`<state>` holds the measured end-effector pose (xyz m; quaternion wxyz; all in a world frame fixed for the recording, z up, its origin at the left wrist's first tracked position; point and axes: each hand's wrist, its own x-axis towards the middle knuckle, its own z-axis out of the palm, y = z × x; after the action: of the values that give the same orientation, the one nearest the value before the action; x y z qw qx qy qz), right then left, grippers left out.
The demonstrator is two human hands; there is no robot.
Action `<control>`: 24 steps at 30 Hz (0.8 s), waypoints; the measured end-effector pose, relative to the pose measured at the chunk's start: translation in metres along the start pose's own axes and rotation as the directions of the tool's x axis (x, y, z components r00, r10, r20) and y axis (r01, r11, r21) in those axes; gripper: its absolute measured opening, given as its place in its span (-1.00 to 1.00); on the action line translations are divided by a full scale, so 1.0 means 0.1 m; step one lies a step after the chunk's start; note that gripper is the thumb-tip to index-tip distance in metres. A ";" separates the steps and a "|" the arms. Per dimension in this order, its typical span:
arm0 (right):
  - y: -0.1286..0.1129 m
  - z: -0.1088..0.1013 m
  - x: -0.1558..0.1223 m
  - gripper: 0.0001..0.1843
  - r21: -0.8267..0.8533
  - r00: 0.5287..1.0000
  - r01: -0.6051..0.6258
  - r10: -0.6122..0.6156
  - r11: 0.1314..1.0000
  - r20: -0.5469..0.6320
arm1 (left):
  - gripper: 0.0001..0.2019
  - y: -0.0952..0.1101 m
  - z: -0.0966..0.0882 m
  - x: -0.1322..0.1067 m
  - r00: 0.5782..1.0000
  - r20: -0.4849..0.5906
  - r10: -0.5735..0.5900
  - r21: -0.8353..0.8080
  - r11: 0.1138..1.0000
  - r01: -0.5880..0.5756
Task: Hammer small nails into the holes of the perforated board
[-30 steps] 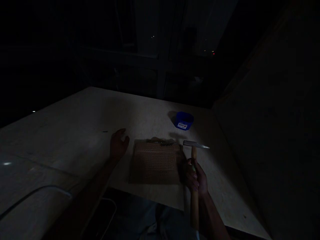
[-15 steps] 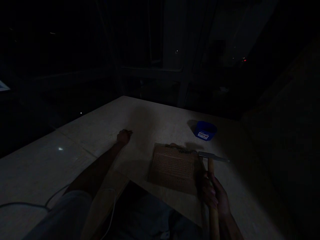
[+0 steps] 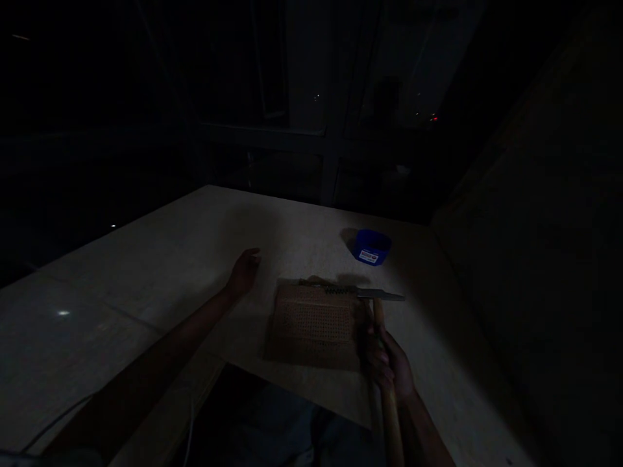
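Observation:
My right hand [image 3: 387,366] is wrapped around the wooden handle [image 3: 390,415] of a hammer, whose long metal head [image 3: 382,294] points sideways beyond my fingers. Just left of it a flat brown piece [image 3: 311,324] lies on the table, with rows of small dark dots across its middle. Along its far edge runs a dark zigzag strip [image 3: 335,290], too dim to identify. My left hand [image 3: 242,272] is left of the brown piece, apart from it, over the pale tabletop. Its fingers are loosely bent and parted, with nothing visible in them.
A blue plastic tub [image 3: 372,248] with a white label stands beyond the hammer head. The pale tabletop [image 3: 160,253] ends at a dark window frame. A wall rises at the right, and a cable [image 3: 58,421] runs at the lower left. The light is very dim.
The view has turned right, so the scene sits further left. My left hand has moved closer to the brown piece and its fingers have loosened. My right hand keeps its grip on the hammer.

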<state>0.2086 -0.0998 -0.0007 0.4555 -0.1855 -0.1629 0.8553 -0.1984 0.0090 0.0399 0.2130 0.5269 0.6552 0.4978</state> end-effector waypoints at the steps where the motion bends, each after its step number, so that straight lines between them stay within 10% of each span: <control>1: 0.00 0.00 0.01 -0.75 -0.004 1.000 -0.005 0.005 1.000 -0.002 | -0.65 0.11 0.10 -0.09 0.999 0.043 0.023 -0.061 0.998 -0.020; 9: -0.01 0.08 0.01 -0.73 -0.026 0.999 0.040 -0.041 0.999 -0.014 | -0.49 0.75 0.63 -0.56 0.936 0.352 -0.024 -0.238 0.964 0.114; 24: -0.04 0.15 0.00 -0.68 -0.148 0.991 -0.017 -0.003 0.989 -0.133 | -0.81 0.54 1.06 -0.65 0.841 0.473 0.264 -0.047 0.960 -0.274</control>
<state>0.2043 -0.0989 0.0147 0.4473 -0.2760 -0.1949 0.8281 -0.0649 -0.0068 0.0278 0.2891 0.7214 0.5081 0.3712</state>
